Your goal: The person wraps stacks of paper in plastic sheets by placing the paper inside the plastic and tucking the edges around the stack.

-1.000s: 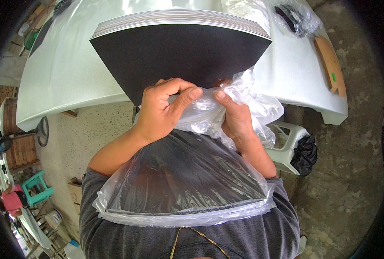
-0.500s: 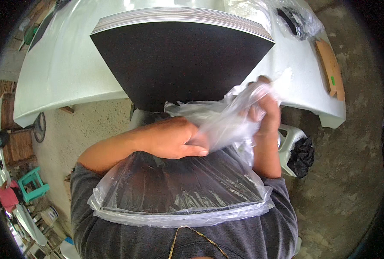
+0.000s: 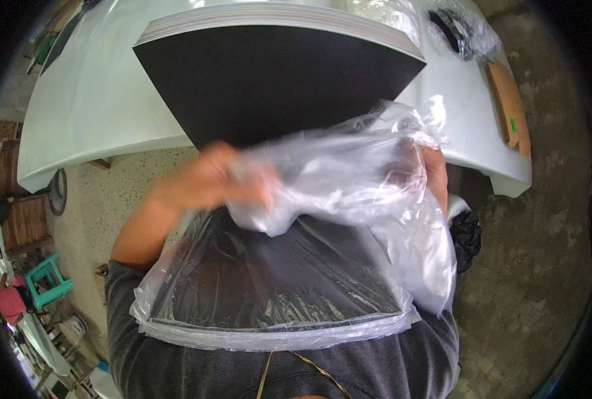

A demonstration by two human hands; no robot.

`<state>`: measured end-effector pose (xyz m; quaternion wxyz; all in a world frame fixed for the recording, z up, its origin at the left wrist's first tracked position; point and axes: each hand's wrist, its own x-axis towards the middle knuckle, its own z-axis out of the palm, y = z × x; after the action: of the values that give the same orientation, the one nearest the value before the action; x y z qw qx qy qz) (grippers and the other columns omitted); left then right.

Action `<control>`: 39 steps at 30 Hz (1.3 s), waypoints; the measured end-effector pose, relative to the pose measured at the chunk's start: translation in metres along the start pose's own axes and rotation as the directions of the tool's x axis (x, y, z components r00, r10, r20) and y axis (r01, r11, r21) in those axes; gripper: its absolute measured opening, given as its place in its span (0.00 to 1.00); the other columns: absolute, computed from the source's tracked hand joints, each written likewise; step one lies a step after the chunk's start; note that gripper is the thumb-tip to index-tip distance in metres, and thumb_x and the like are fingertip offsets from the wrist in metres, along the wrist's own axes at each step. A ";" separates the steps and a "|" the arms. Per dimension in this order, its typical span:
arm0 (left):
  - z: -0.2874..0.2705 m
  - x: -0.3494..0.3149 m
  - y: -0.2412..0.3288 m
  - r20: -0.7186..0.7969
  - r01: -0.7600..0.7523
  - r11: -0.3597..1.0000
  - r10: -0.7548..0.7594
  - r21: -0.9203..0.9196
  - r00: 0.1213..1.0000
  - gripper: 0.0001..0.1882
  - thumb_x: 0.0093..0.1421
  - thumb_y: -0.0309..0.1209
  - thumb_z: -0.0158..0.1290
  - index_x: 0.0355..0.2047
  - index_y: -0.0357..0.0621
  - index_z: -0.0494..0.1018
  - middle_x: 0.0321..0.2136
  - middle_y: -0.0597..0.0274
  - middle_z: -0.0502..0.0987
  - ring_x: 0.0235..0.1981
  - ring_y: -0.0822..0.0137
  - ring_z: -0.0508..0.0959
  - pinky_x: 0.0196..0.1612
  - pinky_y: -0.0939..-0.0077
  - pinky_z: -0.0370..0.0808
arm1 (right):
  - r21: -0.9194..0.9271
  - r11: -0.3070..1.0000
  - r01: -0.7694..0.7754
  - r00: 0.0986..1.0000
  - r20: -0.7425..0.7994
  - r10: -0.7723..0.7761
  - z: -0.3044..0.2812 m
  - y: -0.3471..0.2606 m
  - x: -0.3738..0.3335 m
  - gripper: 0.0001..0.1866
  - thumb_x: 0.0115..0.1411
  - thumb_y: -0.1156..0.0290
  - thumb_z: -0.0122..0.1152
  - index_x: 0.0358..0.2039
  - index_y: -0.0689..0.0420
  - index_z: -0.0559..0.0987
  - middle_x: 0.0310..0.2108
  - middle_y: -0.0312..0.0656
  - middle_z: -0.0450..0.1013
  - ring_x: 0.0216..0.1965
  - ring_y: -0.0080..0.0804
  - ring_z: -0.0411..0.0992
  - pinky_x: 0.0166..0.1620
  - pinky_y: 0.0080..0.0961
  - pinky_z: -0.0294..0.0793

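A crumpled clear plastic bag (image 3: 349, 176) stretches between my two hands. My left hand (image 3: 232, 179), smeared by motion, is closed on its left end. My right hand (image 3: 427, 165) grips the right end, its fingers partly covered by the film. Below them, a black flat piece wrapped in clear plastic (image 3: 276, 279) rests against my chest, its taped or folded plastic edge towards me. Beyond my hands stands a thick stack of sheets with a black front (image 3: 276, 86), its pale layered edges showing along the top. The bag hides the stack's lower part.
A large white curved panel (image 3: 103, 100) spreads behind the stack. On its right lie a brown cardboard piece (image 3: 509, 110) and plastic-wrapped black parts (image 3: 459, 33). A black crumpled bag (image 3: 467, 241) is at lower right, a green stool (image 3: 48, 280) on the left.
The plastic bag has spread out wider between my hands. My left hand has moved up and left, while my right hand is a little lower and further right, now behind the film.
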<state>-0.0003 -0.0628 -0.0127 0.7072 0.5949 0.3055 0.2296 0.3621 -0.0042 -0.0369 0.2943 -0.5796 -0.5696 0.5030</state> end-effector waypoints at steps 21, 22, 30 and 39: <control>-0.003 -0.003 -0.047 -0.151 -0.083 0.524 -0.087 -0.848 0.985 0.11 0.58 0.37 0.43 0.29 0.42 0.68 0.21 0.64 0.70 0.21 0.73 0.69 0.24 0.76 0.67 | 0.659 0.748 0.083 0.873 0.314 -0.373 0.019 -0.017 -0.017 0.25 0.47 0.63 0.60 0.44 0.63 0.69 0.37 0.44 0.68 0.39 0.31 0.67 0.43 0.28 0.65; 0.006 -0.004 -0.050 -0.194 0.017 0.649 -0.253 -0.761 0.948 0.11 0.56 0.37 0.46 0.28 0.41 0.68 0.21 0.64 0.70 0.21 0.73 0.69 0.23 0.77 0.66 | 0.795 0.605 0.039 0.893 0.244 -0.379 0.030 -0.022 -0.015 0.25 0.48 0.63 0.59 0.44 0.63 0.68 0.37 0.45 0.68 0.39 0.31 0.67 0.42 0.28 0.66; -0.011 -0.017 -0.029 -0.222 -0.541 0.715 0.497 -0.442 0.839 0.14 0.48 0.36 0.53 0.29 0.37 0.69 0.22 0.60 0.70 0.27 0.66 0.70 0.32 0.71 0.68 | 0.771 0.560 0.304 0.936 -0.134 -0.324 0.058 -0.054 -0.024 0.17 0.46 0.71 0.51 0.38 0.62 0.70 0.30 0.43 0.68 0.30 0.29 0.68 0.32 0.21 0.68; -0.026 -0.023 0.030 -0.290 -0.801 0.595 0.757 -0.065 0.586 0.19 0.48 0.23 0.50 0.43 0.49 0.68 0.29 0.63 0.63 0.26 0.72 0.64 0.34 0.78 0.63 | -0.761 0.457 0.460 0.030 -0.501 -0.865 0.028 -0.050 0.007 0.06 0.39 0.85 0.48 0.21 0.65 0.71 0.23 0.41 0.67 0.25 0.27 0.67 0.29 0.22 0.65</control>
<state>-0.0340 -0.0543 0.0180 0.5457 0.5673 0.0698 0.6128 0.3166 0.0049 -0.0020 0.6155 -0.4378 -0.6237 -0.2013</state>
